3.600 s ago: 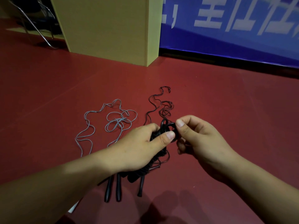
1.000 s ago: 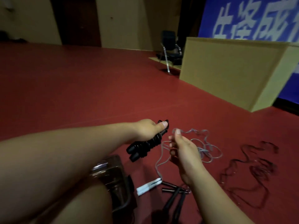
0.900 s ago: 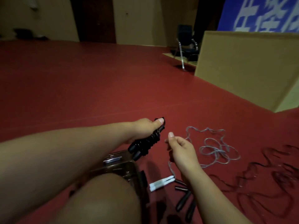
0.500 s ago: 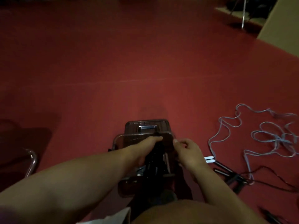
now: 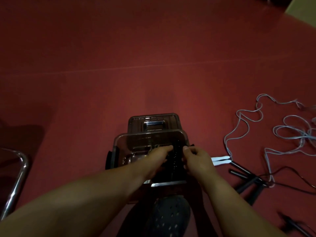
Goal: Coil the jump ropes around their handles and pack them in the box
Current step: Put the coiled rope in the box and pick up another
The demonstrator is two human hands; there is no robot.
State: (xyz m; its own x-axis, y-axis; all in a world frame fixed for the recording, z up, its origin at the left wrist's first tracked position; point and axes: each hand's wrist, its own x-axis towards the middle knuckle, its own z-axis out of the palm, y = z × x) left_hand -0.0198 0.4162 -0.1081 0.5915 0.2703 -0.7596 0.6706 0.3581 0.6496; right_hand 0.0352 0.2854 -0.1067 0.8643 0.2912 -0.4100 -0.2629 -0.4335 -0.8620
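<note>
- Since the frame half a second earlier, the coiled black jump rope (image 5: pixel 175 159) has been lowered further into the transparent storage box (image 5: pixel 119 142), and the view has closed in on the box.
- The bundle is seen inside the box, towards its right side, lying lengthwise from near to far between the two hands.
- The left hand (image 5: pixel 156 157) is reached into the box with its fingers curled onto the left side of the bundle, which appears to be grasped; the grip is partly hidden in the dim light.
- The right hand (image 5: pixel 195 159) is held at the right wall of the box, fingertips drawn together at the bundle's right edge; whether the rope is actually pinched cannot be told.
- The box lid (image 5: pixel 153 122) is seen lying just beyond the far wall of the box.
- A grey jump rope (image 5: pixel 256 130) is spread loose on the red floor (image 5: pixel 119 65) to the right, its white handles (image 5: pixel 221 160) just beside the box.
- Black handles (image 5: pixel 244 175) with a thin black cord are lying nearer, right of the white ones.
- A dark shoe (image 5: pixel 168 218) is seen below the box, and a chrome chair leg (image 5: pixel 15 178) at the left edge.
</note>
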